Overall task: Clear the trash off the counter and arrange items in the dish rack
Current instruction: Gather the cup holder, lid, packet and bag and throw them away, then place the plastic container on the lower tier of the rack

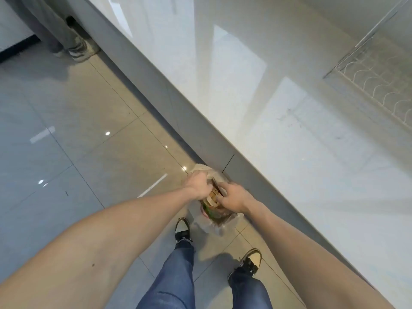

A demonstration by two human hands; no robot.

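Left hand (197,184): fingers curled tight, gripping the rim of the clear plastic bag (215,221) at its 10 o'clock edge.

Right hand (233,197): fingers bent and closed on the bag's rim at 3 o'clock; the two hands hold the mouth apart.

Bag: stands on the tiled floor (78,134), against the foot of the bench (301,134). Contents: trash (213,197), namely pale round wooden-looking pieces on top and something green and red below; the items cannot be told more exactly.

Dish rack (379,72): white wire, on the bench top at 2 o'clock, well apart from the bag.

Person's shoes (182,228): on the floor at the bag's 6 o'clock.

Second person's feet (80,49): at 11 o'clock, beside the bench.
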